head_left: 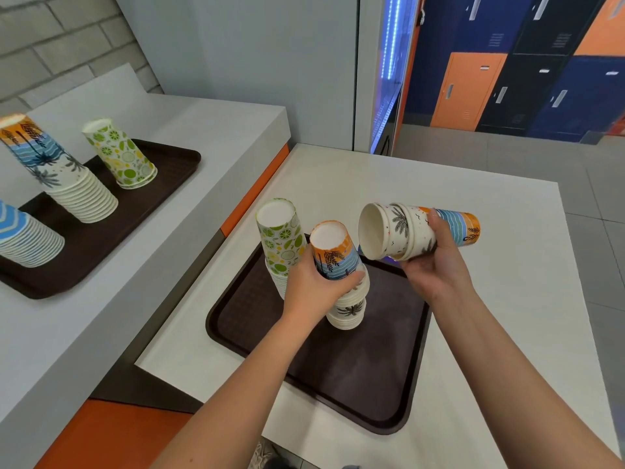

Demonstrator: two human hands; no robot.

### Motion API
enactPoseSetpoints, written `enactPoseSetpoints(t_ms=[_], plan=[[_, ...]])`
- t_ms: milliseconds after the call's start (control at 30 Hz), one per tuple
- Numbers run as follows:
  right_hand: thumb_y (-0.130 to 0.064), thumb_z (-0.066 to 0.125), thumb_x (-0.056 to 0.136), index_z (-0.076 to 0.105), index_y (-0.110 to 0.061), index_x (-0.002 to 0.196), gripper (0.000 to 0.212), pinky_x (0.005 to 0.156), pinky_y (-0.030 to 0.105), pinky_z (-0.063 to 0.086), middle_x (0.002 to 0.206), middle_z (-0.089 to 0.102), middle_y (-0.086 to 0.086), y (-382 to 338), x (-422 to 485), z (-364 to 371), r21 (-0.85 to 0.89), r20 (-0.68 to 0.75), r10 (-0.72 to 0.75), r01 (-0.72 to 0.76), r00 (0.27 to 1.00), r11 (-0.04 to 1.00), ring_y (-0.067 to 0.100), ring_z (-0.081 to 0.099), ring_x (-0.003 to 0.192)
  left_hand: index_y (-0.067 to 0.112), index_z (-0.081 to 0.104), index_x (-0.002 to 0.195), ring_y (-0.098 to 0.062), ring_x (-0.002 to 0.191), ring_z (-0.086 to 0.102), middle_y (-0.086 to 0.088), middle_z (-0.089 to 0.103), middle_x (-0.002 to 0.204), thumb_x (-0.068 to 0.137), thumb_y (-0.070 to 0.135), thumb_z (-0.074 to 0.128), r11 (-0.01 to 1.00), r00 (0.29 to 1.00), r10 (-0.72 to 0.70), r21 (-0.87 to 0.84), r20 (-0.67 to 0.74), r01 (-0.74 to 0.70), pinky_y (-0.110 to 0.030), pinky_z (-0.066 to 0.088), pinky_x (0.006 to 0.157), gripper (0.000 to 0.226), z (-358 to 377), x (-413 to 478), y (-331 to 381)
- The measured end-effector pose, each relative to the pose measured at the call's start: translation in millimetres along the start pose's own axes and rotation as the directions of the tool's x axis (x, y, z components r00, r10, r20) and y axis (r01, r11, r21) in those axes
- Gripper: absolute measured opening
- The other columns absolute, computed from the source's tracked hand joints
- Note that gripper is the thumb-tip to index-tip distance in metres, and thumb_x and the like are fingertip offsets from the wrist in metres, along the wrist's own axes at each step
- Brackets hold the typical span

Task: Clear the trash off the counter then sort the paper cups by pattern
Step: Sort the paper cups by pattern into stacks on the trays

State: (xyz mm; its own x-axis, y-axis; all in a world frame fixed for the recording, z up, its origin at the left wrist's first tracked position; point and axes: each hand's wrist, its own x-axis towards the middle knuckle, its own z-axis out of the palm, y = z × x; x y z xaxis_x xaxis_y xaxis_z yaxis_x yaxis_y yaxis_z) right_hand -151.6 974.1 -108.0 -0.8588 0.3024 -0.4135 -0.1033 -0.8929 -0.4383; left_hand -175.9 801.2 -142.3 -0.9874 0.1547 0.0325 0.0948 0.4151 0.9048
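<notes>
On the near brown tray (pixel 338 377) my left hand (pixel 314 289) grips an upside-down stack of palm-and-wave pattern cups (pixel 338 262). Just behind it stands an upside-down stack of lime pattern cups (pixel 279 238). My right hand (pixel 436 269) holds two nested palm pattern cups (pixel 406 231) sideways above the tray's far edge, their open mouths facing left towards the stack.
A second brown tray (pixel 142 198) on the left counter carries a tall palm pattern stack (pixel 57 170), a lime pattern stack (pixel 120 154) and a blue-striped stack (pixel 23 238). The white table's edges lie to the right and near me. Lockers stand at the back right.
</notes>
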Motion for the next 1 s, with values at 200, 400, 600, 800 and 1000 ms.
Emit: enactPoseSetpoints(t_ms=[200, 400, 600, 800, 1000], plan=[[-0.02, 0.066, 0.086, 0.059, -0.011, 0.108, 0.024, 0.082, 0.048, 0.057, 0.102, 0.073, 0.009, -3.2, -2.3, 15.3, 0.059, 0.02, 0.025, -0.026, 0.999, 0.998, 0.022, 0.069, 0.101, 0.018, 0.06, 0.113, 0.0, 0.097, 0.066, 0.011, 0.07, 0.104, 0.061, 0.032, 0.088, 0.99, 0.991, 0.014, -0.135, -0.133, -0.032, -0.023, 0.056, 0.085, 0.061, -25.1, 1.5, 24.7], [-0.021, 0.071, 0.078, 0.059, -0.011, 0.11, 0.036, 0.078, 0.047, 0.058, 0.097, 0.074, 0.01, -2.7, -8.3, 62.9, 0.075, 0.107, 0.047, -0.056, 0.993, 0.996, 0.024, 0.069, 0.1, 0.02, 0.065, 0.102, 0.0, 0.086, 0.069, 0.012, 0.072, 0.094, 0.065, 0.024, 0.085, 0.953, 0.947, 0.01, -0.285, -0.32, -0.106, -0.019, 0.056, 0.075, 0.042, -90.5, 13.5, 67.4], [-0.022, 0.071, 0.07, 0.06, -0.013, 0.116, 0.048, 0.082, 0.045, 0.057, 0.099, 0.073, 0.008, 32.4, -11.4, 138.3, 0.017, 0.278, 0.113, -0.123, 0.954, 0.992, 0.021, 0.07, 0.095, 0.024, 0.065, 0.097, -0.005, 0.09, 0.07, 0.008, 0.072, 0.097, 0.07, 0.02, 0.082, 0.939, 0.878, 0.03, -0.289, -0.478, -0.189, -0.02, 0.055, 0.076, 0.032, -182.8, 30.4, 87.6], [-0.016, 0.07, 0.082, 0.058, -0.011, 0.115, 0.036, 0.092, 0.048, 0.053, 0.108, 0.071, 0.009, 106.9, 4.0, 221.5, -0.047, 0.285, 0.193, -0.187, 0.939, 0.981, 0.023, 0.068, 0.102, 0.015, 0.067, 0.107, -0.004, 0.091, 0.069, 0.008, 0.072, 0.101, 0.056, 0.045, 0.083, 0.984, 0.696, 0.096, -0.04, -0.712, -0.176, -0.026, 0.057, 0.079, 0.062, -315.1, 78.7, 82.2], [-0.015, 0.067, 0.086, 0.06, -0.014, 0.093, 0.01, 0.09, 0.045, 0.054, 0.079, 0.072, 0.003, 194.0, 31.2, 315.9, -0.136, 0.328, 0.19, -0.152, 0.925, 0.979, 0.018, 0.068, 0.083, 0.018, 0.063, 0.104, -0.006, 0.089, 0.066, 0.01, 0.069, 0.1, 0.056, 0.048, 0.079, 0.985, 0.584, 0.165, 0.158, -0.795, -0.062, -0.03, 0.055, 0.079, 0.058, -420.6, 156.5, 71.5]])
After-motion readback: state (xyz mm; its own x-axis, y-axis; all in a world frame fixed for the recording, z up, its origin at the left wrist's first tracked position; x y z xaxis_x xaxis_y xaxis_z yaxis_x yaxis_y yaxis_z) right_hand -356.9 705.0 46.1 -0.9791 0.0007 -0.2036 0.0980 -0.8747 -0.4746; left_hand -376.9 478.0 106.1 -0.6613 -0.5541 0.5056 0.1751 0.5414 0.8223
